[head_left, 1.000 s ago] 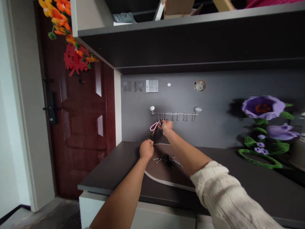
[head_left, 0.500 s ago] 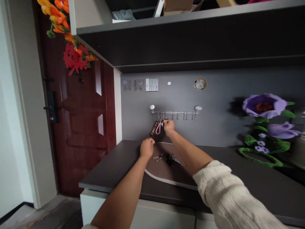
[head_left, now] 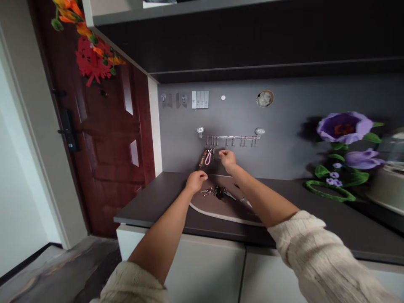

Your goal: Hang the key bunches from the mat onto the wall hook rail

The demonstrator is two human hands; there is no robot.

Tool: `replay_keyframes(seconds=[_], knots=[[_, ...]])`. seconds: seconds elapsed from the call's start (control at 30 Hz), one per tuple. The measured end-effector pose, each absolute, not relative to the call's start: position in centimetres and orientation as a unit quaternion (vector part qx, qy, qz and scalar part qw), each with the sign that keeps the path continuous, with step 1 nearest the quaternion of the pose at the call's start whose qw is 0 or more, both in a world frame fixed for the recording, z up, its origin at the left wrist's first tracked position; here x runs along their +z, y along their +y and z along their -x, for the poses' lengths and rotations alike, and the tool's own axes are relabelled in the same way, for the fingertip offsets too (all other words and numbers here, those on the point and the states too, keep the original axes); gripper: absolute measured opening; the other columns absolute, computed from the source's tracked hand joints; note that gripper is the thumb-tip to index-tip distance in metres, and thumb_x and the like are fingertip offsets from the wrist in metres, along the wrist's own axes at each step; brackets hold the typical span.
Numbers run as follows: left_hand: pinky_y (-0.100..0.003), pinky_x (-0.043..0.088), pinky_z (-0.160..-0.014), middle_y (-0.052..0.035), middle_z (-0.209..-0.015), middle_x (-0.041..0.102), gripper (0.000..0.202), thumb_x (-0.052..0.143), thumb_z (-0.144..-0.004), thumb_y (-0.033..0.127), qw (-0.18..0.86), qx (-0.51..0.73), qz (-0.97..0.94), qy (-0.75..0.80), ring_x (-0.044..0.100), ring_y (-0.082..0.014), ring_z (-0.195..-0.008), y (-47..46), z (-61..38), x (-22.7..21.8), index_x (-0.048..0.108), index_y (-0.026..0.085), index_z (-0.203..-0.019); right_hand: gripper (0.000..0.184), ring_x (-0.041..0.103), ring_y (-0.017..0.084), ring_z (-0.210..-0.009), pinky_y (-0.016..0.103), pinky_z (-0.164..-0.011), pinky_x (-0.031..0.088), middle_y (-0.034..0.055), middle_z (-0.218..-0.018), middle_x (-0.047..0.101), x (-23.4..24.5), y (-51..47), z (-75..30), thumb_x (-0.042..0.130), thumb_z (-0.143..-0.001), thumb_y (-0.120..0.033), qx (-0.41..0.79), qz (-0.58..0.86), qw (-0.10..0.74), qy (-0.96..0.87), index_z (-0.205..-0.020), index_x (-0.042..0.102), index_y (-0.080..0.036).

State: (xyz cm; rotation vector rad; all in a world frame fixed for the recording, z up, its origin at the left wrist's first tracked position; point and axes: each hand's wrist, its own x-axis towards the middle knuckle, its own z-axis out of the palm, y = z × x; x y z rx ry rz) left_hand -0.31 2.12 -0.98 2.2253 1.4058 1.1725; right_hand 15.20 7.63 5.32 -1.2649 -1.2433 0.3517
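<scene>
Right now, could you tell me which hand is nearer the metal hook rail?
Right hand, just below the rail; the left hand is lower, further left, by the mat.

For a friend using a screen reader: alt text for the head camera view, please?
Two bare hands are at a dark counter: the right hand sits just below a steel hook rail where a pink-looped key fob hangs, and the left hand is over a brown mat with a bunch of keys.

Nothing legible anywhere (key fob (head_left: 203, 159) blurred too).
</scene>
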Motion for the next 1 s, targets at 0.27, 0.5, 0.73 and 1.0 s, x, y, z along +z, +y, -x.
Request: replay_keyframes(seconds=[0.27,0.5,0.73,1.0], knots=[[-0.022,0.042,-0.072,-0.0032,-0.084,0.067,0.019,0.051,-0.074,0.02,0.139,0.352,-0.814,0.442,0.057,-0.0128,-0.075,1.2,0.4,-1.1,0.066,0.016,-0.086,0.011,0.054,0.009,-0.059,0.023,-0.066,0.043,0.0009,-0.069,0.061,3.0,2.2,-16.8,0.051,-0.071,-0.017,0.225,0.511,0.591,-0.582,-0.075,0.061,-0.014],[-0.022,0.04,-0.078,-0.0025,-0.092,0.066,0.022,0.05,-0.075,0.022,0.129,0.292,-0.852,0.414,0.057,-0.0133,-0.084,1.4,0.2,-1.8,0.066,0.017,-0.089,0.009,0.056,0.011,-0.069,0.025,-0.073,0.042,0.002,-0.075,0.064,0.1,-0.7,-17.4,0.056,-0.069,-0.016,0.167,0.51,0.524,-0.662,-0.075,0.063,-0.016],[-0.023,0.04,-0.074,-0.0035,-0.081,0.066,0.023,0.049,-0.075,0.029,0.077,0.277,-0.872,0.396,0.056,-0.0133,-0.076,2.0,0.1,-2.3,0.068,0.016,-0.081,0.016,0.057,0.015,-0.077,0.025,-0.075,0.04,0.0058,-0.085,0.066,-1.3,-1.3,-17.3,0.05,-0.075,-0.013,0.034,0.531,0.368,-0.762,-0.082,0.064,-0.017],[-0.022,0.04,-0.07,-0.0028,-0.077,0.065,0.018,0.052,-0.073,0.024,0.139,0.317,-0.846,0.407,0.054,-0.0118,-0.073,2.0,0.1,-2.4,0.065,0.013,-0.078,0.021,0.057,0.017,-0.085,0.025,-0.077,0.039,0.0071,-0.092,0.065,-1.4,-1.4,-17.2,0.046,-0.078,-0.013,-0.01,0.541,0.315,-0.78,-0.087,0.065,-0.016]])
